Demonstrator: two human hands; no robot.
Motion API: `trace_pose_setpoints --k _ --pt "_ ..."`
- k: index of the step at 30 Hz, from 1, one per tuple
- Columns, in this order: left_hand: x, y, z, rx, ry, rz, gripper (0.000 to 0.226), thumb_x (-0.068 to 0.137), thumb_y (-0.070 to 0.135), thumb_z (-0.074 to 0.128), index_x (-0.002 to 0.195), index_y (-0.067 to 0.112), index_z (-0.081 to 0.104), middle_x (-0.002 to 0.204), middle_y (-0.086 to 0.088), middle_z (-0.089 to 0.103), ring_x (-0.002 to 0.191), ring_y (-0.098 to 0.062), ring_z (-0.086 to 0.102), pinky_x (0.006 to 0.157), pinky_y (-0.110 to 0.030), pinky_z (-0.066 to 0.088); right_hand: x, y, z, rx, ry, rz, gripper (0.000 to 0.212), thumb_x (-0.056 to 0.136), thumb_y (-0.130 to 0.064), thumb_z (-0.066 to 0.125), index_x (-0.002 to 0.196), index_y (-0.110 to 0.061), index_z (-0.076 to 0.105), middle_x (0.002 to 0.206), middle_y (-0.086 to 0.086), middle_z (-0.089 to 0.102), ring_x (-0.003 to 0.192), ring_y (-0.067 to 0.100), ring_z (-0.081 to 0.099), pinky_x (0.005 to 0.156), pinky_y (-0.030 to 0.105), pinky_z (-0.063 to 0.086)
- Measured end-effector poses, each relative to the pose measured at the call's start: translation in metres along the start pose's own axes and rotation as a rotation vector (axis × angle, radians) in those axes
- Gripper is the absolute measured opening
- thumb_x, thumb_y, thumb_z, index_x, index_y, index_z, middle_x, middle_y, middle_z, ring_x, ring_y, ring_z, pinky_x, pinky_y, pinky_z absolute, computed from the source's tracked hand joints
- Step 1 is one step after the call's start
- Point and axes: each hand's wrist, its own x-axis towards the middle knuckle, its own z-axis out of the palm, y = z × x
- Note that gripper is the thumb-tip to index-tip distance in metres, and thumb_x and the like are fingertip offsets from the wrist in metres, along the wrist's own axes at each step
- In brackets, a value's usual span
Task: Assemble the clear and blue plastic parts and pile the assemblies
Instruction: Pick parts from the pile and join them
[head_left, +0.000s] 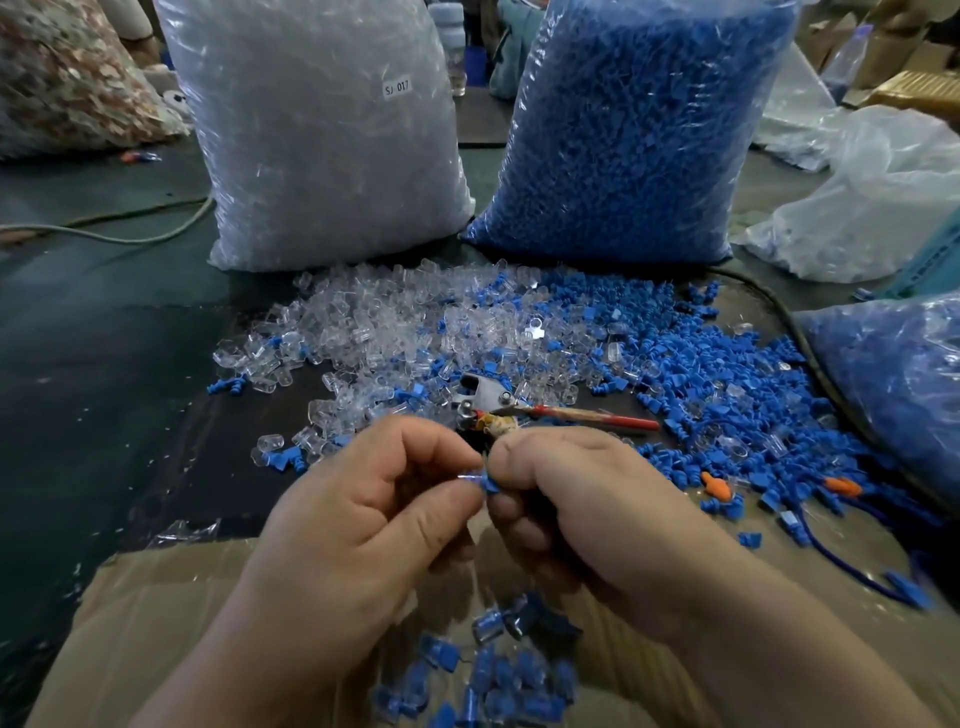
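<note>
1. A person's two hands meet at chest height over a dark worktop (104, 338), seen from above.
2. The left hand (363, 499) has its fingers curled, with thumb and forefinger closed in a narrow grip on a clear part (464, 476) that shows only as a small glint and is otherwise hidden.
3. The right hand (587, 499) is curled the same way, its grip pinching a small blue part (489, 483) whose tip touches the left fingertips.
4. The step in hand looks like the joining itself: blue pushed into clear. Whether the two are fully seated cannot be told.
5. Just below the hands, a pile of assemblies (498, 675) lies on a cardboard sheet (171, 597) — blue cores inside clear shells.
6. Beyond the hands, loose clear parts (374, 322) spread to the left and loose blue parts (701, 374) to the right, mixing in the middle.
7. A red-handled tool (561, 413) lies among them, just behind the right hand.
8. Behind these stand a bag of clear parts (322, 135) and a bag of blue parts (639, 130).
9. The next move probably calls for a firm, straight squeeze until the parts lock, then a drop onto the pile below. After that, each hand would reach for a fresh piece on its own side.
</note>
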Motion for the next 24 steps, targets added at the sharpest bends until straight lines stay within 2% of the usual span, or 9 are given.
trace_pose_setpoints --k 2,5,7,9,12,16,19,21,24 --pt "-0.001 0.001 -0.010 0.153 -0.003 0.003 0.030 0.072 0.057 0.066 0.097 0.041 0.070 0.079 0.004 0.073 0.065 -0.012 0.069 0.057 -0.029 0.058 0.000 0.001 -0.009 -0.207 0.019 0.017 0.029 0.081 -0.034 0.053 0.056 -0.019 0.053 0.050 -0.005 0.045 0.045 0.011 0.038 0.045 0.025 0.032" --pt "0.002 0.000 -0.022 0.348 -0.063 -0.048 0.027 0.070 0.055 0.065 0.094 0.043 0.068 0.080 0.013 0.072 0.069 -0.009 0.068 0.061 -0.025 0.057 0.005 0.010 -0.018 -0.725 0.251 -0.122 0.039 0.089 -0.052 0.052 0.072 -0.017 0.054 0.057 -0.010 0.055 0.052 0.006 0.048 0.055 0.033 0.042" --pt "0.004 0.000 -0.021 0.490 -0.168 -0.050 0.019 0.071 0.047 0.062 0.090 0.045 0.065 0.084 0.020 0.069 0.076 -0.005 0.065 0.064 -0.022 0.053 0.007 0.017 -0.018 -1.030 0.324 -0.170 0.032 0.090 -0.060 0.049 0.085 -0.029 0.054 0.076 -0.012 0.061 0.070 0.007 0.056 0.063 0.034 0.048" --pt "0.005 0.000 -0.015 0.622 -0.287 -0.002 0.023 0.069 0.053 0.053 0.089 0.044 0.061 0.090 0.024 0.064 0.082 -0.002 0.062 0.066 -0.022 0.050 0.009 0.023 -0.012 -1.221 0.334 -0.181 0.031 0.091 -0.062 0.047 0.106 -0.036 0.049 0.101 -0.012 0.060 0.089 0.017 0.059 0.070 0.035 0.048" --pt "0.004 -0.001 -0.009 0.651 -0.332 0.023 0.026 0.069 0.057 0.051 0.090 0.044 0.059 0.092 0.028 0.062 0.082 0.002 0.060 0.066 -0.018 0.049 0.016 0.028 -0.007 -1.324 0.346 -0.209 0.049 0.089 -0.067 0.044 0.126 -0.036 0.040 0.121 -0.007 0.056 0.100 0.026 0.061 0.063 0.037 0.036" --pt "0.002 0.007 -0.002 0.603 -0.375 0.022 0.016 0.073 0.052 0.059 0.089 0.051 0.056 0.092 0.041 0.062 0.078 0.012 0.060 0.065 -0.008 0.046 0.029 0.028 -0.003 -1.369 0.269 -0.251 0.049 0.090 -0.066 0.039 0.127 -0.034 0.039 0.116 -0.001 0.053 0.099 0.030 0.060 0.062 0.037 0.032" --pt "0.005 -0.003 -0.006 0.662 -0.104 -0.035 0.019 0.079 0.055 0.061 0.097 0.056 0.054 0.087 0.036 0.063 0.075 0.007 0.060 0.060 -0.016 0.046 0.034 0.028 -0.003 -1.381 0.249 -0.281 0.044 0.090 -0.068 0.039 0.114 -0.031 0.048 0.103 -0.001 0.053 0.094 0.027 0.060 0.058 0.036 0.029" --pt "0.010 -0.010 -0.009 0.806 0.037 -0.093 0.029 0.082 0.058 0.060 0.109 0.056 0.051 0.085 0.026 0.061 0.075 0.003 0.057 0.065 -0.020 0.045 0.036 0.029 -0.005 -1.369 0.245 -0.299 0.042 0.091 -0.067 0.041 0.110 -0.030 0.051 0.098 -0.002 0.052 0.092 0.026 0.059 0.058 0.035 0.031" --pt "0.013 -0.014 -0.003 0.980 -0.011 -0.085 0.048 0.086 0.063 0.053 0.132 0.050 0.050 0.107 0.029 0.052 0.094 0.005 0.050 0.080 -0.021 0.043 0.037 0.031 -0.006 -1.355 0.197 -0.344 0.033 0.096 -0.057 0.042 0.106 -0.028 0.051 0.089 -0.005 0.043 0.088 0.026 0.059 0.062 0.037 0.043"
